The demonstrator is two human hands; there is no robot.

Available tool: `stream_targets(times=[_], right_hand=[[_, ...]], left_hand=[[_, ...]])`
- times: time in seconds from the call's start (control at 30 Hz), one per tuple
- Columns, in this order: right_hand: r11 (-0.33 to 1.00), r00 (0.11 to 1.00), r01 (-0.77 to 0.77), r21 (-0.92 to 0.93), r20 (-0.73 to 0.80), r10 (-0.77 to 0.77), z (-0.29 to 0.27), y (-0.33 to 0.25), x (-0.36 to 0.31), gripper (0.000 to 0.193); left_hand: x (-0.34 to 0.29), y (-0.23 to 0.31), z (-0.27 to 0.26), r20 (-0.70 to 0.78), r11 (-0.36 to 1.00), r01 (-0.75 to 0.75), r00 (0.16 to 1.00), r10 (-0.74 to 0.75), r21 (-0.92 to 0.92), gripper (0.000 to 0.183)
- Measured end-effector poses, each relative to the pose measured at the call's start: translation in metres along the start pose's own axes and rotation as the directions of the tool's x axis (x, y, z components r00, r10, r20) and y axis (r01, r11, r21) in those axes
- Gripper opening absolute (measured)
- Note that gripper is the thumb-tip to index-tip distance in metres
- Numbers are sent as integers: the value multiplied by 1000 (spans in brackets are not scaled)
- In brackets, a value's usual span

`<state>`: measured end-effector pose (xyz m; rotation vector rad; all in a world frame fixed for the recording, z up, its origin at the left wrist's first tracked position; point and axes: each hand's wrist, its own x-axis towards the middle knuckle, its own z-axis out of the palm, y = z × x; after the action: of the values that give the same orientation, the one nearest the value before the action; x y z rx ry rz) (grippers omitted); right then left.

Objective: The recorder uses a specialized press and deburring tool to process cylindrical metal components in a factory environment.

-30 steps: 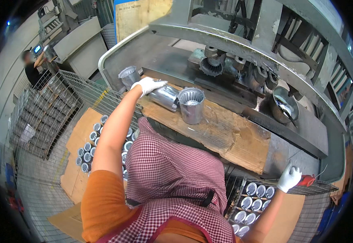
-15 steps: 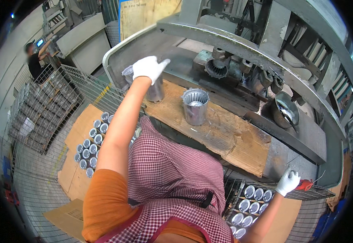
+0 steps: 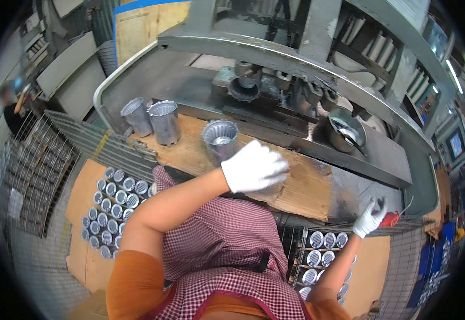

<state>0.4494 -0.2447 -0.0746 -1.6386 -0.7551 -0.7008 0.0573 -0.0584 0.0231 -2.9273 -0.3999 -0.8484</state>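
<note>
A ribbed metal cup [image 3: 220, 140] is standing upright, mouth up, on a cardboard sheet [image 3: 308, 184] that is covering part of the worktop [image 3: 345, 193]. Just on the near right side of the ribbed cup, the person's left hand [image 3: 256, 168], in a white glove, is hanging with its grip loose, fingers stretched out and holding nothing that I'm seeing; I can't tell whether it is touching the cup. Well to the right of the ribbed cup, the gloved right hand [image 3: 370, 217] is keeping its grip parted at the fingertips, next to a red tool [image 3: 389, 219]; whether they are touching, I can't make out.

To the left of the ribbed cup, two more metal cups [image 3: 164, 124] are standing close together. Beyond it, a press [image 3: 243, 88] is spanning the worktop, and to its right a metal bowl [image 3: 346, 132] is holding scraps. Lower down, left of the ribbed cup, round silver parts [image 3: 110, 213] are sitting in rows on cardboard. Far off to its left, a co-worker [image 3: 15, 114] is standing with one arm raised.
</note>
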Motion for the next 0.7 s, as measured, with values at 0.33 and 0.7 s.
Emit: stream_targets(times=[0.33,0.7], right_hand=[[948,984,168,-269,107,-144,-9,-18,3,12],[917,979,156,-367,183,-94,-8,-24,-1,25]], left_hand=[[-18,1,29,524,979,190,843,-124,-74,50],[-22,3,32,638,979,182,745,-196,88,49]])
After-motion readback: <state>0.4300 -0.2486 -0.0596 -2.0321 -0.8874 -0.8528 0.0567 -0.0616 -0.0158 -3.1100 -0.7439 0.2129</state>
